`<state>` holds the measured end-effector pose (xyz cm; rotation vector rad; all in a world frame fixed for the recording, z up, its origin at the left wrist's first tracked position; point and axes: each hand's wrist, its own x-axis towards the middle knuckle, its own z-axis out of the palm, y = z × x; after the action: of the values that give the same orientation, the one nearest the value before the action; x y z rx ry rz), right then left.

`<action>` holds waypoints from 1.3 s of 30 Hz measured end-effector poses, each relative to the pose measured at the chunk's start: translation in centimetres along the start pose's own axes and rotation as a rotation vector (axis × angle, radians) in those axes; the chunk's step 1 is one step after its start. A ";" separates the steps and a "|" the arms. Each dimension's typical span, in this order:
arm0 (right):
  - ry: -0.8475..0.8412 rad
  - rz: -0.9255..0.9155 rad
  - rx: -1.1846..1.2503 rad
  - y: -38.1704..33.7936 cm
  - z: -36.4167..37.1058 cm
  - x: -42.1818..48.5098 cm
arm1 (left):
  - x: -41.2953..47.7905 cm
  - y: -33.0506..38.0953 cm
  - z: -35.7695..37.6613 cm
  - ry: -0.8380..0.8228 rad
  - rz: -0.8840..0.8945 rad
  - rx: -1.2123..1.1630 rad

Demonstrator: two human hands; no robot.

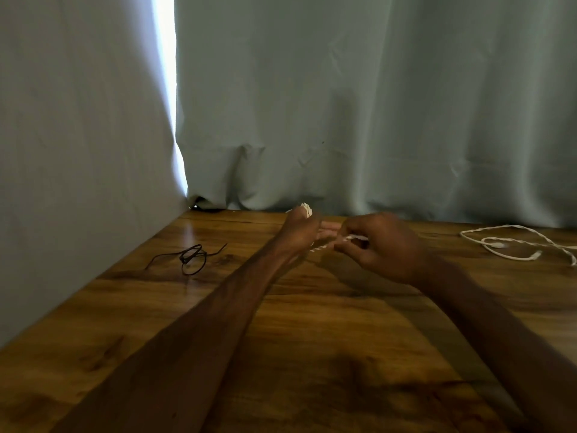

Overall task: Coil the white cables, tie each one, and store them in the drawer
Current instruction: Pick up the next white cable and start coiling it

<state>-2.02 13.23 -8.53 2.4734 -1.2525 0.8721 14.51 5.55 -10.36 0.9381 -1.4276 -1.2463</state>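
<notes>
My left hand [299, 229] is closed around a bunched white cable [306, 209], whose coil peeks out above the knuckles near the far edge of the wooden table [312, 339]. My right hand [381, 245] pinches a strand of the same cable [354, 237] between fingertips, close to the left hand. A second white cable [512, 243] lies loose and uncoiled on the table at the far right, apart from both hands. No drawer is in view.
A thin dark cord [192, 257], loosely looped, lies on the table to the left. Pale curtains [374, 104] hang behind the table's far edge and along its left side, with a bright gap [167, 73] between them.
</notes>
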 end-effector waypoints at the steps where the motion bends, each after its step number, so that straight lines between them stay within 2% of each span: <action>1: 0.033 0.002 0.024 0.1 -0.2 0.1 | -0.2 -0.1 -0.1 0.012 0.022 0.140; 3: 0.084 0.003 0.040 0.3 -0.8 0.1 | -0.4 -0.3 -0.1 -0.011 0.058 0.288; 6: 0.177 0.004 0.073 1.0 -1.1 -0.1 | -1.2 0.4 0.5 -0.233 0.040 0.104; 11: 0.263 0.011 0.165 1.0 -1.5 -0.2 | -2.0 0.9 1.2 -0.661 -0.118 -0.199; 15: 0.306 0.073 0.202 1.4 -1.7 -0.3 | -2.1 1.4 1.7 -0.753 -0.158 -0.274; 21: 0.329 0.142 0.449 2.9 -1.3 -0.7 | -3.2 2.7 1.8 -0.867 -0.216 -0.197; 26: 0.286 0.210 0.589 4.7 0.7 -1.2 | -3.2 2.6 2.0 -0.895 -0.179 -0.260; 29: 0.232 0.223 0.588 4.6 1.5 -1.1 | -3.1 2.2 1.6 -0.875 -0.160 -0.272; 32: 0.236 0.213 0.631 4.0 2.3 -1.1 | -3.1 2.4 1.7 -0.876 -0.139 -0.379; 34: 0.259 0.269 0.704 3.4 2.9 -0.9 | -3.1 2.7 2.1 -0.854 -0.113 -0.450; 36: 0.242 0.297 0.584 3.1 3.9 -0.8 | -2.8 3.0 2.3 -0.800 -0.093 -0.524; 38: 0.129 0.266 0.305 2.6 4.5 -1.2 | -2.4 3.3 2.3 -0.685 -0.064 -0.586; 39: 0.077 0.247 0.241 2.2 4.7 -1.3 | -2.2 3.4 2.1 -0.621 -0.050 -0.611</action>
<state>-2.42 10.59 -13.17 2.4668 -1.5292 1.2340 13.08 8.71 -7.37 0.1659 -1.3327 -1.9686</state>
